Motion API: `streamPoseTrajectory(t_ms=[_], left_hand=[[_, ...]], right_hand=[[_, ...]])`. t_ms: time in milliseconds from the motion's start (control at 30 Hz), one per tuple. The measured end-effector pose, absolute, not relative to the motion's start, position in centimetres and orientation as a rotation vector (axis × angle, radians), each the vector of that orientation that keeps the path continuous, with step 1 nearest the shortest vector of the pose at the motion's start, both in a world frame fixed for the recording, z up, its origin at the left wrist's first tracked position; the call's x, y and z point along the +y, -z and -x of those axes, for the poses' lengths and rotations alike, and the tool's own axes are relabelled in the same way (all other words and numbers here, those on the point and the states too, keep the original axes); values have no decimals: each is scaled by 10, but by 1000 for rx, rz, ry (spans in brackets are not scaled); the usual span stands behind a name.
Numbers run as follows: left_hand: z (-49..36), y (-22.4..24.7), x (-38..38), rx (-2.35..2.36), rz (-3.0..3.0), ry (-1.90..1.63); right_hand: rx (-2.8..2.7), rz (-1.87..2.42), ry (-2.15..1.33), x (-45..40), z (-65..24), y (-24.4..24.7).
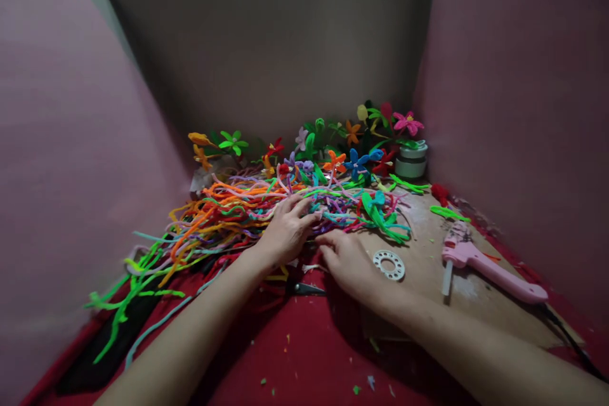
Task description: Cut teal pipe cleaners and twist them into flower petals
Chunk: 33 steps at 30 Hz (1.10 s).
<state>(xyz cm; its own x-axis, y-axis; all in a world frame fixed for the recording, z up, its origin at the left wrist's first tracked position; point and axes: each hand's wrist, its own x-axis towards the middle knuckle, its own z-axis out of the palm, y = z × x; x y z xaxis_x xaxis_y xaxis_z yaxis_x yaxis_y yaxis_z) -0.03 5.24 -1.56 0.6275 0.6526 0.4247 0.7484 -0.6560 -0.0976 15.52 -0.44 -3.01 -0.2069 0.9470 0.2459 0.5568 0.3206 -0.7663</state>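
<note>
A large heap of fuzzy pipe cleaners (pixel 228 209) in many colours spreads across the middle. My left hand (pixel 288 228) lies over the right part of this heap, its fingers bent and thumb drawn in close to them; what they hold is hard to make out among the strands. Just right of it and nearer to me is my right hand (pixel 349 263), with thumb and fingers curled together; anything between them is too small to name. Below the hands, scissors (pixel 309 290) lie partly hidden on the red cloth (pixel 285 355).
A pink glue gun (pixel 495 273) with its cord rests on a brown board (pixel 428 311) at right. On that board lies a white ring with holes (pixel 389 265). Pipe-cleaner flowers (pixel 356 163) and a lidded jar (pixel 412 160) stand behind. Pink walls (pixel 518 108) flank both sides.
</note>
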Motion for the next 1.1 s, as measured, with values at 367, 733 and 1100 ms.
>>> streamPoseTrajectory(t_ms=[367,733,1100], left_hand=[[-1,34,83,-1462,2438,446],[0,37,81,-1519,2486,444],[-2,44,84,-1562,2468,473]], right_hand=[[-2046,1865,-317,56,-147,27],[-1923,1671,-360,69,-168,18],[-1302,925,-1199,51,-203,-30]])
